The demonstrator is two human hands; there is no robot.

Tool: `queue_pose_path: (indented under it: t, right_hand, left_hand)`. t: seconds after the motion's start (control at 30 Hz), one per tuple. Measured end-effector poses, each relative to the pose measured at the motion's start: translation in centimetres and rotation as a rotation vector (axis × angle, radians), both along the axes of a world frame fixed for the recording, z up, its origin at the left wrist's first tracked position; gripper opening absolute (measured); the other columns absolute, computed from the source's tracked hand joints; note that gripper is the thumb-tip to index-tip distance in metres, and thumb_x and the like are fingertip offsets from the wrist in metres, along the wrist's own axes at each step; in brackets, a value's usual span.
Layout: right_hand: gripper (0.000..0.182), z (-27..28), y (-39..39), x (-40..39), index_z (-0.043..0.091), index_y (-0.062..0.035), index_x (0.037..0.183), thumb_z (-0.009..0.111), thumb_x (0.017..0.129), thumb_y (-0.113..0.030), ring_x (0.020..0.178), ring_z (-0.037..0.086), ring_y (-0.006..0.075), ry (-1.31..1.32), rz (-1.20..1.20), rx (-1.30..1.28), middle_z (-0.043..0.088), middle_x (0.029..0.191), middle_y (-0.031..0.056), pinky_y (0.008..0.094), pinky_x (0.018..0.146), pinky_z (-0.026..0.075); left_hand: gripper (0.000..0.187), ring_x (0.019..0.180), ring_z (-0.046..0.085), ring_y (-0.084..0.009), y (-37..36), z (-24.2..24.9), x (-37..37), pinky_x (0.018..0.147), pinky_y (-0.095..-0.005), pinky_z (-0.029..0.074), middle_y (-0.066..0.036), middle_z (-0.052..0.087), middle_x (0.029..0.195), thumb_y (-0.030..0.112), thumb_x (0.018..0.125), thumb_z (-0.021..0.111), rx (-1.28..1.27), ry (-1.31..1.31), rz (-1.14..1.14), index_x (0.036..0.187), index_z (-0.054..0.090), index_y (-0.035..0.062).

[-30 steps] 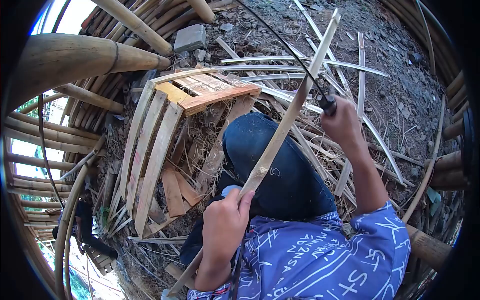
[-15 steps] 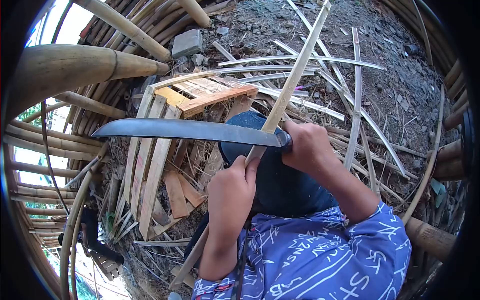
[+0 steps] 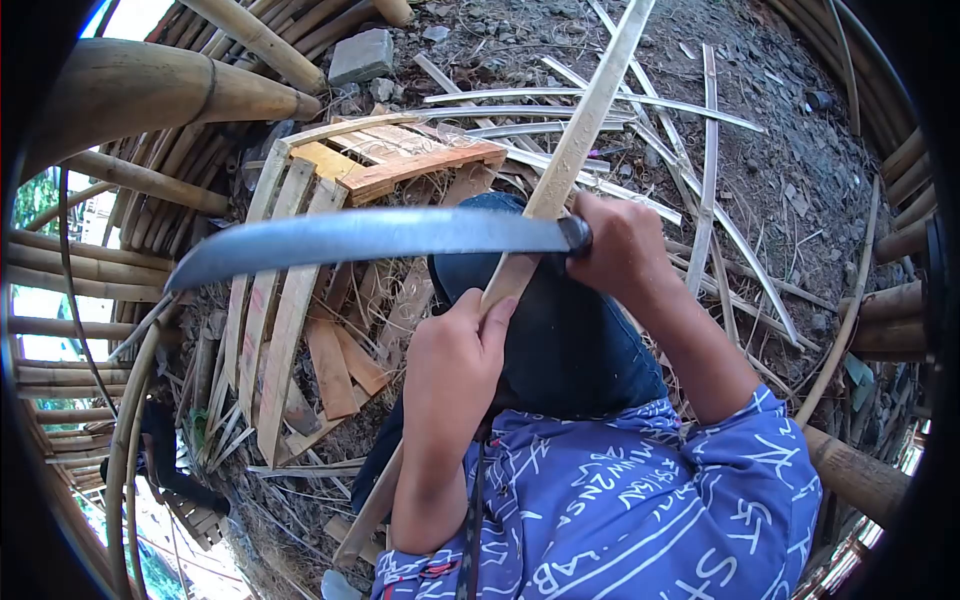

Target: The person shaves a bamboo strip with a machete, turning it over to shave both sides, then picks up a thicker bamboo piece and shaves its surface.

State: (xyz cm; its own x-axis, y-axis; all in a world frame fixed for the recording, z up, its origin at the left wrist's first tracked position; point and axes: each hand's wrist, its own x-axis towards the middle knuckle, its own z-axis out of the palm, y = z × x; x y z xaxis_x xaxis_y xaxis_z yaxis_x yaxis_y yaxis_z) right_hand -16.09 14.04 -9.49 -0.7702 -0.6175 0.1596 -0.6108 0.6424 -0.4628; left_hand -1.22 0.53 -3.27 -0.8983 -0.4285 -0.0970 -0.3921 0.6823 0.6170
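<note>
My left hand (image 3: 452, 368) is closed round a long, pale bamboo strip (image 3: 590, 112), which runs from beside my left forearm up past the top of the view. The handle of a machete (image 3: 370, 240) is in my right hand (image 3: 625, 245), mostly hidden by the fingers. Its broad grey blade lies across the strip, just above my left hand, and points left with some blur. Beneath both hands is my knee in dark trousers (image 3: 560, 340).
A wooden pallet-like frame (image 3: 295, 330) lies left of my knee among shavings. Several split bamboo strips (image 3: 709, 150) are scattered ahead on the dirt. Thick bamboo poles (image 3: 150, 85) stick out at left, near a grey block (image 3: 361, 57). Part of another person (image 3: 165, 455) shows at lower left.
The blade has shifted slightly up along the strip and its flat has turned more toward me. Both hands keep their holds, and the whole view has shifted slightly.
</note>
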Motion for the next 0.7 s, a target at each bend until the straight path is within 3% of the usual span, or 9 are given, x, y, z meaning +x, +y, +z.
queue_pose_path:
  t: [0.2, 0.27, 0.5, 0.57, 0.6, 0.63, 0.7]
  right_hand:
    - [0.014, -0.9, 1.3, -5.1, 0.061, -0.0042, 0.077, 0.063, 0.073, -0.017, 0.070, 0.067, 0.0364, 0.050, -0.302, 0.039, 0.065, 0.070, 0.0189, 0.0454, 0.066, 0.054]
    - [0.014, -1.5, 2.2, -7.4, 0.065, -0.0048, 0.079, 0.060, 0.078, -0.018, 0.071, 0.067, 0.0375, 0.063, -0.361, 0.065, 0.067, 0.073, 0.0188, 0.0458, 0.067, 0.054]
    - [0.014, -3.0, 3.9, -10.1, 0.067, -0.0057, 0.084, 0.058, 0.076, -0.014, 0.082, 0.066, 0.0369, 0.055, -0.466, 0.002, 0.068, 0.081, 0.0200, 0.0453, 0.074, 0.052]
    - [0.014, -1.5, 3.7, -9.1, 0.066, -0.0043, 0.082, 0.057, 0.076, -0.012, 0.078, 0.065, 0.0381, -0.146, -0.483, -0.079, 0.067, 0.083, 0.0204, 0.0444, 0.071, 0.050]
    - [0.012, -0.4, 3.7, -8.7, 0.063, -0.0015, 0.081, 0.058, 0.075, -0.010, 0.069, 0.064, 0.0314, -0.216, -0.464, -0.074, 0.066, 0.076, 0.0154, 0.0417, 0.066, 0.048]
    - [0.012, -0.1, 3.8, -8.3, 0.063, -0.0015, 0.081, 0.058, 0.075, -0.010, 0.069, 0.064, 0.0314, -0.219, -0.460, -0.078, 0.066, 0.076, 0.0154, 0.0417, 0.066, 0.048]
    - [0.013, 0.6, 4.0, -7.7, 0.059, 0.0008, 0.082, 0.063, 0.075, -0.010, 0.057, 0.059, 0.0196, -0.470, -0.320, -0.394, 0.059, 0.065, 0.0073, 0.0354, 0.055, 0.047]
  left_hand:
    - [0.033, 0.045, 0.045, -0.0314, 0.1, 0.8, 0.8, 0.046, -0.0381, 0.035, -0.020, 0.047, 0.054, 0.023, 0.093, 0.058, 0.002, -0.039, 0.018, 0.075, 0.055, -0.0045]
    - [0.036, 0.059, 0.056, -0.0432, 0.4, 1.4, 1.3, 0.052, -0.0489, 0.041, -0.024, 0.053, 0.058, 0.027, 0.094, 0.056, -0.045, -0.124, 0.027, 0.071, 0.053, -0.0009]
    - [0.035, 0.060, 0.057, -0.0424, -0.2, 1.0, 3.0, 0.051, -0.0458, 0.041, -0.023, 0.053, 0.058, 0.028, 0.093, 0.057, 0.010, -0.153, 0.033, 0.074, 0.055, -0.0012]
    - [0.031, 0.055, 0.054, -0.0419, -0.9, 0.9, 2.9, 0.050, -0.0428, 0.041, -0.023, 0.052, 0.059, 0.027, 0.092, 0.058, 0.245, -0.185, 0.056, 0.080, 0.059, -0.0015]
    - [0.034, 0.045, 0.053, -0.0306, -1.5, 0.5, 3.0, 0.046, -0.0354, 0.041, -0.016, 0.053, 0.053, 0.029, 0.093, 0.058, 0.304, -0.183, 0.052, 0.080, 0.061, -0.0019]
    - [0.034, 0.045, 0.053, -0.0306, -2.0, 0.5, 3.0, 0.046, -0.0354, 0.041, -0.016, 0.053, 0.053, 0.029, 0.093, 0.058, 0.300, -0.185, 0.056, 0.080, 0.061, -0.0019]
    - [0.035, 0.046, 0.047, -0.0041, -2.9, 0.9, 2.5, 0.041, -0.0208, 0.036, 0.001, 0.051, 0.054, 0.028, 0.095, 0.058, 0.696, -0.323, 0.160, 0.074, 0.058, -0.0006]
